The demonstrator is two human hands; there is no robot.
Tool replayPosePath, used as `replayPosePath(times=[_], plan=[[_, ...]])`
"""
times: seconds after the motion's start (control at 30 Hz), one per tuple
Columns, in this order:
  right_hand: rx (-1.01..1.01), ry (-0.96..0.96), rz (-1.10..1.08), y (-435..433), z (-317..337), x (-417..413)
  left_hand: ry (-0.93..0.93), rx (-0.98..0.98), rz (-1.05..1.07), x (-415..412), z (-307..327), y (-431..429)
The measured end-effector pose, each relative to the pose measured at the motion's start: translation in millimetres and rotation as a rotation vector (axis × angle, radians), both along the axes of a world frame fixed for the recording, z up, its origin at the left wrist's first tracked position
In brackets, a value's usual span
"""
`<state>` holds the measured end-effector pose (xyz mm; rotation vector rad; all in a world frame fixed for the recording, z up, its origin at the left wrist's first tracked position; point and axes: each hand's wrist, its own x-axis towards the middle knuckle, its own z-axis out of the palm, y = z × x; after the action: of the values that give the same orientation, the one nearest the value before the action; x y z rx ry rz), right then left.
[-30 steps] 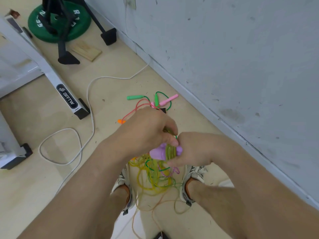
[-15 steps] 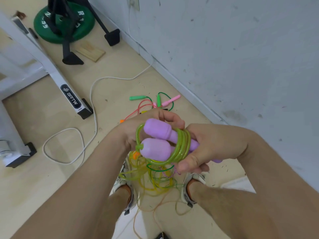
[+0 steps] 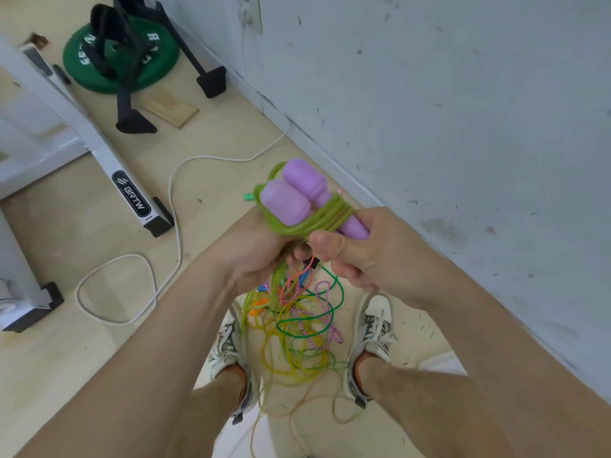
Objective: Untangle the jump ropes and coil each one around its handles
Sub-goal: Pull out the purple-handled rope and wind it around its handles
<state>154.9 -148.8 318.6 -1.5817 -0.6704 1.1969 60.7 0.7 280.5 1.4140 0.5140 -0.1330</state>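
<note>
Jump ropes (image 3: 299,338) lie in a loose tangle on the floor (image 3: 99,358) between the person's shoes (image 3: 375,325): yellow, dark green, orange and a pink braided strand looped over one another. Raised above that tangle, in front of the person, is a pair of purple handles (image 3: 296,196) held side by side, with a lime rope (image 3: 325,216) wound several times round their middle. The right hand (image 3: 363,252) grips the lower ends of the handles, fingers curled round them and the thumb pressed against the edge of the coil. The left hand (image 3: 251,256) sits just under the bundle, its fingers curled in round the lime rope where it leaves the coil and drops toward the tangle. A small green handle (image 3: 248,196) shows on the floor just behind the bundle. Farther off, a white cable (image 3: 172,206) loops across the floor beside a white frame (image 3: 109,166), and a green weight plate (image 3: 158,57) lies near a wooden block (image 3: 170,107). A scuffed grey wall (image 3: 463,110) runs along the right.
</note>
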Motion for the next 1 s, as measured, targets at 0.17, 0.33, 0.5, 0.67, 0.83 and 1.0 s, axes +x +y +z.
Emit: replayPosePath(times=[0.17, 0.33, 0.5, 0.67, 0.83, 1.0], plan=[[-0.085, 0.2, -0.104, 3, 0, 4, -0.145, 0.387, 0.001, 1, 2, -2], [-0.192, 0.13, -0.182, 8, -9, 4, 0.009, 1.2, -0.107, 1, 2, -17], [-0.159, -0.163, -0.239, 12, -8, -1, 0.079, 0.64, -0.143, 3, 7, -19], [-0.337, -0.67, -0.207, 16, -19, -5, 0.125, 0.573, -0.117, 3, 8, -23], [-0.56, -0.999, -0.184, 9, -35, 5, 0.214, 0.923, -0.218, -3, 14, -20], [-0.64, -0.92, 0.174, 13, -44, -15, -0.076, 1.254, -0.35, -6, 16, -25]])
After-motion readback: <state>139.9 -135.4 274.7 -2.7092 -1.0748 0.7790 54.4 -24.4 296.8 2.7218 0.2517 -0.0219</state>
